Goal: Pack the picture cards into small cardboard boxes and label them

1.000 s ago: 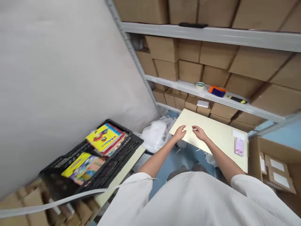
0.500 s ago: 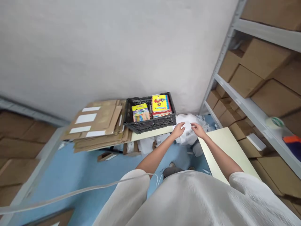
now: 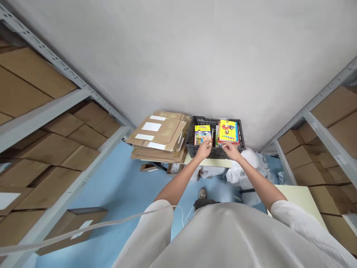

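A black plastic crate point(image 3: 216, 153) with latticed sides stands on a pale tabletop against the wall. In its left part are a yellow-and-purple book point(image 3: 202, 129) and other coloured booklets. A stack topped by a yellow picture book point(image 3: 228, 130) with a red figure fills its right part. My left hand point(image 3: 205, 149) is over the crate's front rim, near the left books, its fingers loosely bent and apart. Over the same rim, below the yellow picture book, is my right hand point(image 3: 232, 151), fingers curved and apart. I see nothing held in either hand.
Flattened cardboard boxes point(image 3: 156, 130) are piled left of the crate. White plastic bags point(image 3: 245, 167) lie to its right, near another pale table point(image 3: 299, 203). Shelves of cartons point(image 3: 67, 137) flank both sides. A white cable point(image 3: 111, 224) crosses at lower left, above a floor carton point(image 3: 71, 227).
The view has turned left, so the crate appears further right. Both hands have gone from in front of the white bags to the crate's front rim.
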Demonstrator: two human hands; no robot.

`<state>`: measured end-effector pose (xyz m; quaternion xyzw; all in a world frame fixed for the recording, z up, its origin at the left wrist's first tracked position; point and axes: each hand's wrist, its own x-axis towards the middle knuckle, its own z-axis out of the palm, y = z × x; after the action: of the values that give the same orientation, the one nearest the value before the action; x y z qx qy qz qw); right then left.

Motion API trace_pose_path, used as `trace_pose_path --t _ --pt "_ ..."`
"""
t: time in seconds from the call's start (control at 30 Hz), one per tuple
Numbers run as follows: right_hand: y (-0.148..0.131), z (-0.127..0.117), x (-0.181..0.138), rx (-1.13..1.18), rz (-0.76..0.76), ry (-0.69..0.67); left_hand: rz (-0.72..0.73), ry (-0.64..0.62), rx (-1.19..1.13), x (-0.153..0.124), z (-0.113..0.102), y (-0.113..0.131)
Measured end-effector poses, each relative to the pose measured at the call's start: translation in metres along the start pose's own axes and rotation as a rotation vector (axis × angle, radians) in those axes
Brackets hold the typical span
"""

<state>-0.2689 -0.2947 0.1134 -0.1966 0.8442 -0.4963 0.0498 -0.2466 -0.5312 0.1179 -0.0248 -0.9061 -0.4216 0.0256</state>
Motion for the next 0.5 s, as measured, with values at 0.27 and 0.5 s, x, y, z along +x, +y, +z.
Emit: trace_pose_path --t 0.27,0.5 --pt "-0.024 0.084 0.094 -0.203 0.039 -0.097 0.006 -0.117 0.396 0.055 -0.066 -0.062" --pt "0.003 0.120 0.116 -0.378 0.123 -0.124 0.039 -0.266 0.342 0.086 -0.059 -0.086"
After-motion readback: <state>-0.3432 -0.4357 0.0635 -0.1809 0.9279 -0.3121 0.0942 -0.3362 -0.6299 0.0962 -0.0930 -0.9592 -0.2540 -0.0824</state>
